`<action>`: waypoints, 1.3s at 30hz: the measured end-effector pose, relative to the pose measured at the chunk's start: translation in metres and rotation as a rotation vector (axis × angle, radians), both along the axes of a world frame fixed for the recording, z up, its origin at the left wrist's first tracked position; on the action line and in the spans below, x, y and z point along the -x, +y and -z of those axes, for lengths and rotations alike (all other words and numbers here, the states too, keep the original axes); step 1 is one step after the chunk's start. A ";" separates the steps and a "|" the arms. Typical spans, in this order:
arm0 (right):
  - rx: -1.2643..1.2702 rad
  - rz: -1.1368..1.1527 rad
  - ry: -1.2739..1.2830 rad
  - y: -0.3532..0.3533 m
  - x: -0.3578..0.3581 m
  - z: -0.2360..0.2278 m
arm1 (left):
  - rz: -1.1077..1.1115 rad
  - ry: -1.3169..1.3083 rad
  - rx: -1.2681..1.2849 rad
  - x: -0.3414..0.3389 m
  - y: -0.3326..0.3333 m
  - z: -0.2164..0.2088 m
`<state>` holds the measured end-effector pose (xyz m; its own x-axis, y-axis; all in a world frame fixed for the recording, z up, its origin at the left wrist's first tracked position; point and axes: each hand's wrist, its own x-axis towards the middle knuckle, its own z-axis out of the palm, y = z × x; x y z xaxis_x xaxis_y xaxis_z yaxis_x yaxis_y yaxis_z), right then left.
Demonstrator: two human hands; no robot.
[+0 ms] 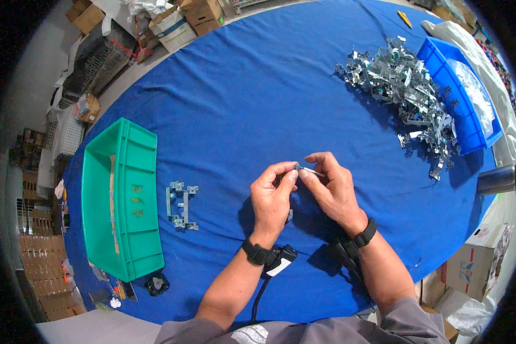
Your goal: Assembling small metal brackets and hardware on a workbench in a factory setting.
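Between my two hands, over the middle of the blue cloth, is a thin silvery metal piece (pixel 309 169), seen nearly edge-on. My left hand (pixel 271 198) pinches its left end between thumb and fingertips. The thumb and curled fingers of my right hand (pixel 337 192) close on its other side. Part of the piece is hidden by the fingers, so its full shape does not show. Left of my hands, several flat metal brackets (pixel 184 211) with tabbed ends lie close together on the cloth. Another bit of metal (pixel 290 215) peeks out beside my left wrist.
A green plastic crate (pixel 140 241) stands at the left. A heaped pile of metal brackets (pixel 401 86) lies at the far right, beside a blue bin (pixel 470 137) holding clear plastic bags. A yellow pen-like tool (pixel 405 19) lies at the far edge. Strapped devices with a cable sit at my wrists.
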<state>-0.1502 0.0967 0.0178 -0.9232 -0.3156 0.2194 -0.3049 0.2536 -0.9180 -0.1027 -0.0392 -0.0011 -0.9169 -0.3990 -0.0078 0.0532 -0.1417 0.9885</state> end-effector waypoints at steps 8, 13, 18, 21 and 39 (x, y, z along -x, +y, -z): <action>-0.005 0.013 0.001 -0.001 -0.001 -0.003 | 0.007 -0.007 0.004 -0.001 0.000 0.000; 0.038 -0.001 0.113 -0.001 0.002 0.003 | 0.025 -0.006 0.005 0.000 0.000 -0.001; -0.040 -0.030 0.114 0.002 0.002 0.003 | 0.014 -0.013 -0.007 -0.001 0.002 -0.002; -0.055 -0.034 0.075 0.001 0.001 0.003 | 0.011 -0.019 -0.006 0.000 0.001 -0.002; 0.000 -0.010 -0.017 -0.001 0.000 -0.002 | 0.024 -0.007 0.001 0.001 0.000 0.003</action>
<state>-0.1504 0.0960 0.0198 -0.9235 -0.3250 0.2037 -0.2916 0.2501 -0.9232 -0.1034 -0.0391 -0.0041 -0.9262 -0.3769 -0.0139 0.0429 -0.1419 0.9889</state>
